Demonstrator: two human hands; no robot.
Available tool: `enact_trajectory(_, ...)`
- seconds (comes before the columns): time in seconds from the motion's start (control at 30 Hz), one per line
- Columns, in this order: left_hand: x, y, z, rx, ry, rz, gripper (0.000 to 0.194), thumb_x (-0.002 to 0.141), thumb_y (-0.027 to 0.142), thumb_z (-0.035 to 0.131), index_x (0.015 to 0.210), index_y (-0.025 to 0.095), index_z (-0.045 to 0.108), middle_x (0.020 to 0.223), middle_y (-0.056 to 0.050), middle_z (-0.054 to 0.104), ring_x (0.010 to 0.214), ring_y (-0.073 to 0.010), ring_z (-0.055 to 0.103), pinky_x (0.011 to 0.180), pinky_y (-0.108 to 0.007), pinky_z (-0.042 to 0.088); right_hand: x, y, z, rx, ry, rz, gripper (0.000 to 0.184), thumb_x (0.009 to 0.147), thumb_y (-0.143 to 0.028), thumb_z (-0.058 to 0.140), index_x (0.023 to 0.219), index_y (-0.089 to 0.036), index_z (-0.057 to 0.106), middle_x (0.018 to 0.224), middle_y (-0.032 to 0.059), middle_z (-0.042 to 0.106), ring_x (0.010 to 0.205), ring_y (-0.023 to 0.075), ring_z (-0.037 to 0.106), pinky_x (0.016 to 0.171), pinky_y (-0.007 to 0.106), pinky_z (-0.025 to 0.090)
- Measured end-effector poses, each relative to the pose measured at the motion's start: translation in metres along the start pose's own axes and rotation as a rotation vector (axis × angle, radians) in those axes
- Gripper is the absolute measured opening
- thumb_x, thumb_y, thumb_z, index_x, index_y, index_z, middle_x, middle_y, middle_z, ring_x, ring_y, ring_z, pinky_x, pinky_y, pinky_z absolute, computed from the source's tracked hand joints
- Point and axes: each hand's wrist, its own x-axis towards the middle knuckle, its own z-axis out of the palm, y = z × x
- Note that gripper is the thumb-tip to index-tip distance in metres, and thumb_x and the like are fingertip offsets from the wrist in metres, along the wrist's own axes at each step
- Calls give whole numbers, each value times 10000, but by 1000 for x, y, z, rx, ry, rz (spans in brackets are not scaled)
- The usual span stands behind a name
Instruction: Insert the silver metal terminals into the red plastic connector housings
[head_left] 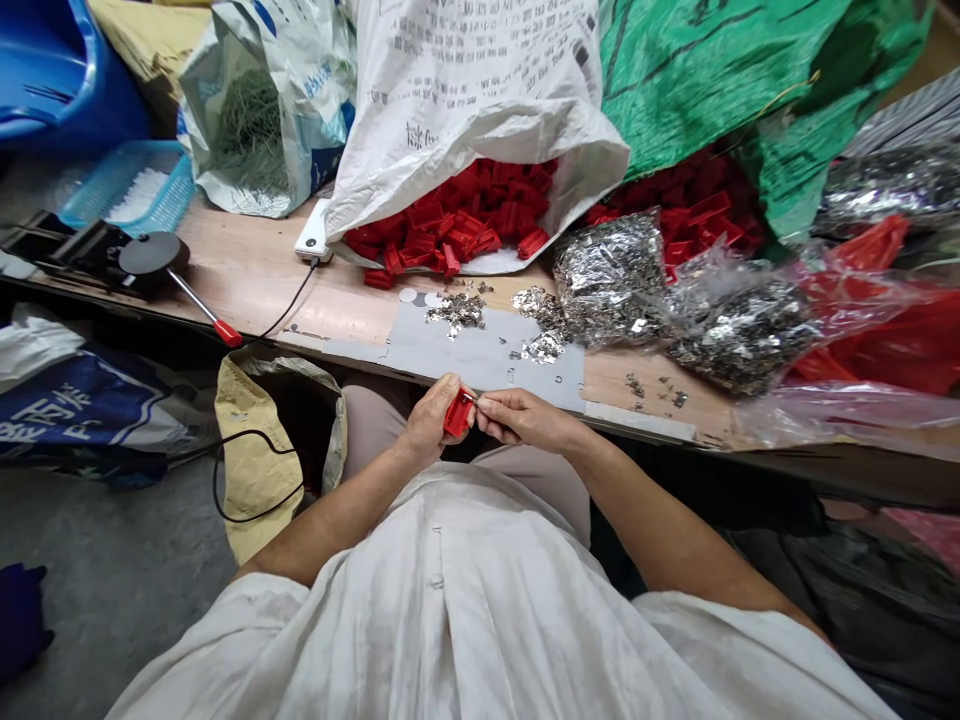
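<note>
Sack (480,70) of red parts (442,228), upper centre, basket (177,193) of white bits (139,194), upper left, red piece (454,418) clasped in left hand (429,415), something small pinched in right hand (525,415).

The left fingers (445,388) gripped a red part (456,414), the right fingers (501,403) pinched at its edge; metal pieces (459,311) lay on the tabletop (345,305).

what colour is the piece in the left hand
The piece in the left hand is red, best seen in the head view.
</note>
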Motion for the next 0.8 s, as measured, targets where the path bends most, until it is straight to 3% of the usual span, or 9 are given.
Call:
enact_trajectory(0.27, 0, -8, -3, 140, 78, -14, 419, 880, 596, 458, 815, 184, 495, 565, 37, 524, 382, -44, 326, 354, -168, 174, 5, -2, 2, -19, -8, 25, 574, 753, -731, 550, 725, -158, 539, 568, -51, 433, 466, 48, 341, 434, 205, 245)
enact_trajectory(0.47, 0, -15, -4, 284, 164, 75, 424, 887, 604, 436, 792, 193, 477, 559, 41, 515, 469, -68, 437, 448, -174, 328, 9, 9, 3, 15, 6, 41, 548, 759, -712, 554, 715, -167, 514, 550, -64, 415, 441, 42, 305, 414, 206, 195)
enact_trajectory(0.7, -1, -11, -5, 283, 155, 94, 406, 877, 597, 472, 838, 194, 496, 560, 48, 510, 438, -57, 393, 419, -172, 283, 5, 12, 1, -104, 13, 3, 520, 824, -682, 488, 703, -177, 505, 519, -77, 374, 449, 55, 278, 436, 214, 207)
enact_trajectory(0.8, 2, -3, -7, 138, 100, 46, 392, 870, 583, 502, 870, 191, 513, 606, 31, 541, 433, -55, 391, 390, -168, 228, 0, 1, -12, -204, 4, -36, 494, 861, -642, 456, 735, -172, 543, 533, -64, 389, 478, 73, 318, 470, 221, 252)
